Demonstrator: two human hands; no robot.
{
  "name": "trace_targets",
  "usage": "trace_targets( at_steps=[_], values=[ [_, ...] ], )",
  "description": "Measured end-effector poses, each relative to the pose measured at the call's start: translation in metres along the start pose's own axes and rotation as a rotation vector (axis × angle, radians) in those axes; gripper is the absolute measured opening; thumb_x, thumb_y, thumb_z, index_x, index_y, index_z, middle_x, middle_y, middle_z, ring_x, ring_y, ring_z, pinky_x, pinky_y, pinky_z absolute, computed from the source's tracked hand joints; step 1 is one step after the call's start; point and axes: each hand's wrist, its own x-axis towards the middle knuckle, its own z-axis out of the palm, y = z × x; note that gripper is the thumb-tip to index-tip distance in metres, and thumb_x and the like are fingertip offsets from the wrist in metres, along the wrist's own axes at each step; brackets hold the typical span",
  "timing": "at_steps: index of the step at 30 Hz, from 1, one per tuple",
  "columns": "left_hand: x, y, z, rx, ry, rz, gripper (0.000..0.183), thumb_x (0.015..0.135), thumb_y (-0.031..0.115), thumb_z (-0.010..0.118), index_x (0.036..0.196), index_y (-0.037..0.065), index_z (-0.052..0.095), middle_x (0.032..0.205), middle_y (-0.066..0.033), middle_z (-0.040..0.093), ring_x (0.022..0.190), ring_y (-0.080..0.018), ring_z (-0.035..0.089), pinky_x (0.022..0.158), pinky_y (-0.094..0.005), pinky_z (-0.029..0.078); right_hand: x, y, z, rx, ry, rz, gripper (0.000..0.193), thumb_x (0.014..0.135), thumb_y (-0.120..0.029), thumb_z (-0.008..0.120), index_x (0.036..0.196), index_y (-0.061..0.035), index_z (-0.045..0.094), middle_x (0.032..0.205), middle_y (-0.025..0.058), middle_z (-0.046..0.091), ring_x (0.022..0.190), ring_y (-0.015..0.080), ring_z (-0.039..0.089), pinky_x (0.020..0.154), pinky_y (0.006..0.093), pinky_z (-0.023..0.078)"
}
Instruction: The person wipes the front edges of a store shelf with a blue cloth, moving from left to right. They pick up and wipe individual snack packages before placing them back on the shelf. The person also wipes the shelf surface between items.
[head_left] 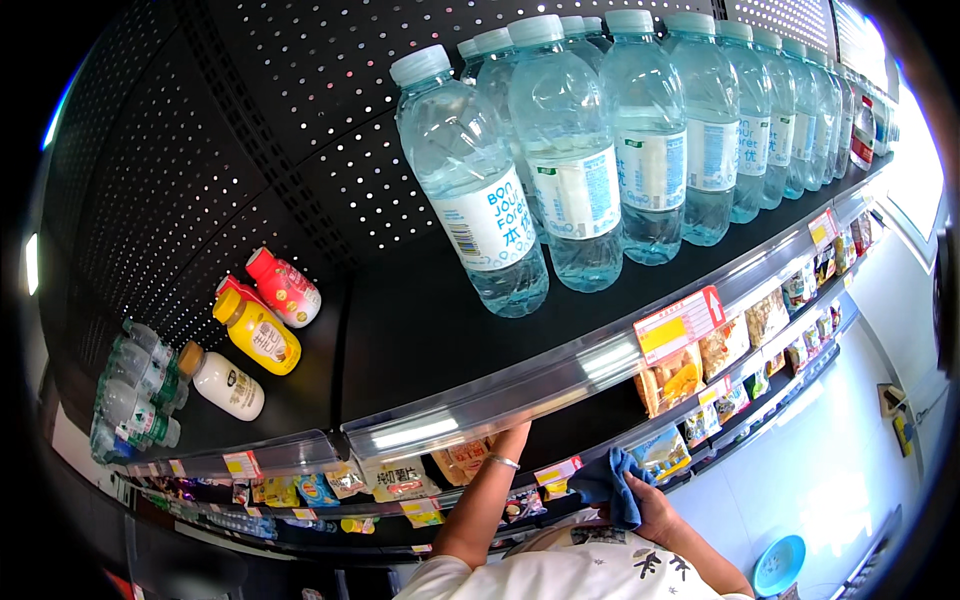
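My left hand (513, 440) reaches in under the top shelf, past the wrist with its silver bracelet (503, 461). The shelf edge hides its fingers, so whether they grip anything does not show. Beside it on the second shelf stand brown-and-cream snack bags (463, 460). In front of the lower shelf edge my right hand (652, 508) is closed on a dark blue cloth (612, 487), which hangs crumpled from the fingers. A blue-and-yellow snack bag (664, 452) sits close to that hand.
Large clear-blue water bottles (575, 190) line the black top shelf (410, 350). Farther left stand a yellow bottle (258, 332), a white bottle (222, 380) and red bottles (285, 288). Price tags (680, 325) stick out along the edges. A turquoise basin (779, 565) rests on the floor at right.
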Motion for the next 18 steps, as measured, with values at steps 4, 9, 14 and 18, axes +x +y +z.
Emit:
trace_targets(
  at_steps=[4,9,14,18],
  values=[
    [-0.004,-0.005,0.01,0.039,-0.043,-0.064,0.034,0.092,0.032,0.058,0.109,0.003,0.065,0.112,-0.0173,0.065,0.104,-0.0311,0.059,0.089,-0.0443,0.047,-0.006,-0.003,0.009,0.01,0.025,-0.012,0.043,0.101,-0.036,0.05,0.13,-0.0045,0.053,0.114,0.0214,0.066,0.098,0.0364,0.068,0.085,0.0462,0.057],
    [-0.008,-0.016,0.021,-0.015,-0.108,-0.154,0.043,0.089,0.043,0.063,0.109,0.004,0.068,0.115,-0.0169,0.066,0.107,-0.0324,0.06,0.094,-0.0447,0.046,-0.004,0.001,0.004,0.03,-0.002,-0.039,0.042,0.101,-0.035,0.049,0.129,-0.0046,0.054,0.114,0.0202,0.067,0.097,0.0353,0.068,0.084,0.0439,0.057],
    [-0.009,-0.017,0.025,0.011,-0.196,-0.06,0.033,0.097,0.022,0.044,0.115,-0.002,0.058,0.116,-0.0248,0.059,0.11,-0.0402,0.055,0.095,-0.0477,0.043,-0.003,0.002,0.006,0.02,0.0,-0.05,0.042,0.101,-0.035,0.05,0.13,-0.0054,0.053,0.115,0.019,0.067,0.097,0.0343,0.068,0.085,0.043,0.057],
    [-0.004,-0.001,0.01,0.057,-0.263,-0.067,0.037,0.1,0.023,0.04,0.121,-0.004,0.053,0.122,-0.0274,0.055,0.114,-0.0428,0.051,0.098,-0.0472,0.041,-0.007,0.002,0.016,-0.019,0.024,-0.07,0.042,0.1,-0.035,0.051,0.131,-0.0061,0.053,0.116,0.0184,0.066,0.098,0.0338,0.068,0.086,0.0443,0.057]
  ],
)
